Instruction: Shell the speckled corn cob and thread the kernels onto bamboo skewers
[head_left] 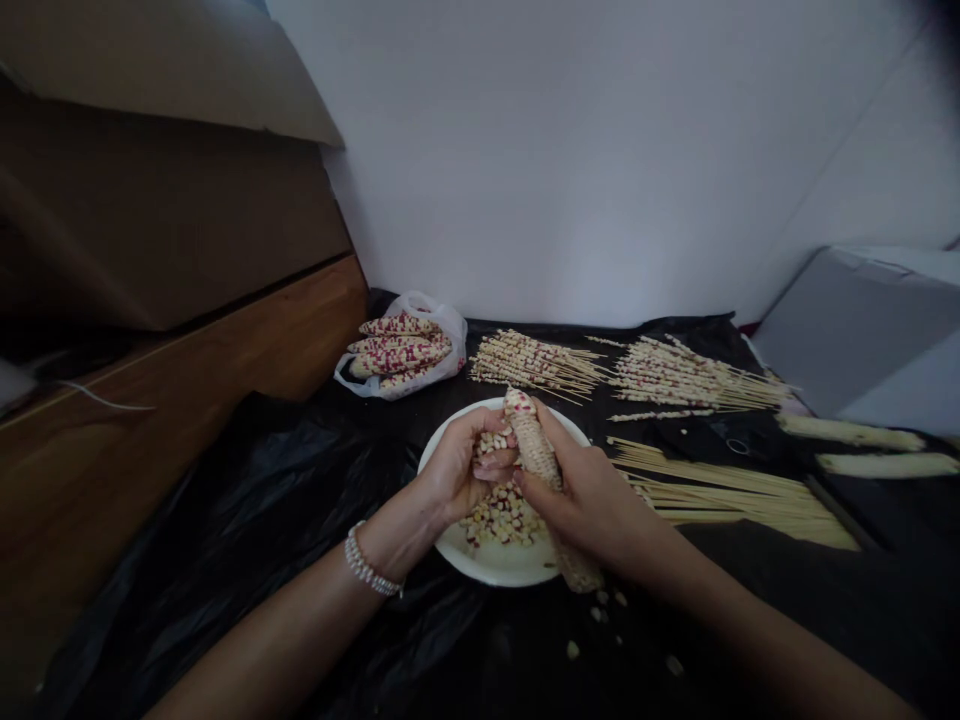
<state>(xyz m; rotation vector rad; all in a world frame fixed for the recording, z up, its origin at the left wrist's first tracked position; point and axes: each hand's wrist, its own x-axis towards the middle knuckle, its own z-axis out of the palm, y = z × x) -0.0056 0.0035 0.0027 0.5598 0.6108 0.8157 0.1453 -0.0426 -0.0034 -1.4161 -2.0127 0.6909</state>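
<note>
A mostly stripped corn cob (538, 450) slants over a pale round bowl (499, 570), a few red and white kernels left near its upper tip. My right hand (589, 490) is wrapped round the cob from the right. On the cob's left side, my left hand (465, 465) is curled with loose kernels (491, 445) in its palm, its fingertips close to the cob. More loose kernels (506, 515), yellowish white and dark red, lie in the bowl below both hands. The cob's lower end sticks out past the bowl's front right rim.
Behind the bowl, a plastic bag (452, 330) holds red-and-white corn cobs (401, 352). Kernel-threaded sticks (532, 360) lie in two bundles. Bare sticks (750, 495) and stripped cobs (889, 465) are at right. Black sheeting (300, 500) covers the surface; a cardboard box (172, 200) stands left.
</note>
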